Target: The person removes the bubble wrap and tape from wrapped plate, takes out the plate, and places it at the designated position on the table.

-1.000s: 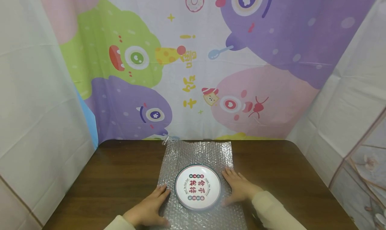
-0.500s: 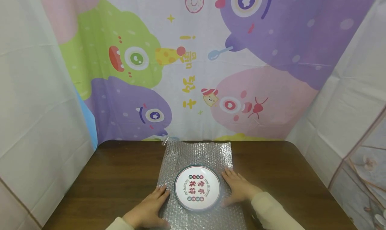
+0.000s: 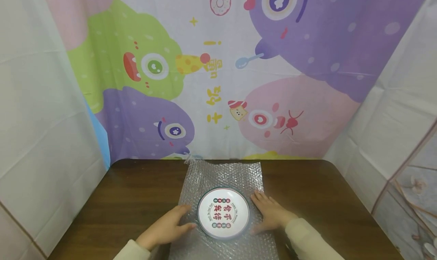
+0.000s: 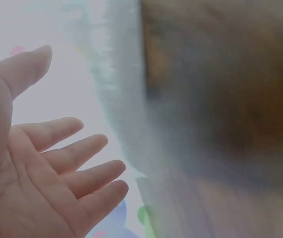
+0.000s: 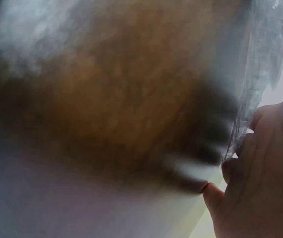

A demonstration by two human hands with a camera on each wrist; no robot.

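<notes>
A round white plate with a dark green rim and red printed characters lies face up on a sheet of clear bubble wrap. My left hand is at the left of the plate over the wrap's edge, thumb pointing toward the plate. The left wrist view shows that hand with its fingers extended, spread and holding nothing. On the other side, my right hand rests on the right edge of the wrap, fingers stretched forward. Its fingertips touch the wrap in the right wrist view.
The wrap lies on a dark brown wooden table and reaches almost to its back edge. Behind the table hangs a curtain with cartoon monsters. Pale sheets hang at both sides.
My left hand has shifted slightly up, its thumb now near the plate, and the wrap's near left part shows more. The right hand and plate have stayed put.
</notes>
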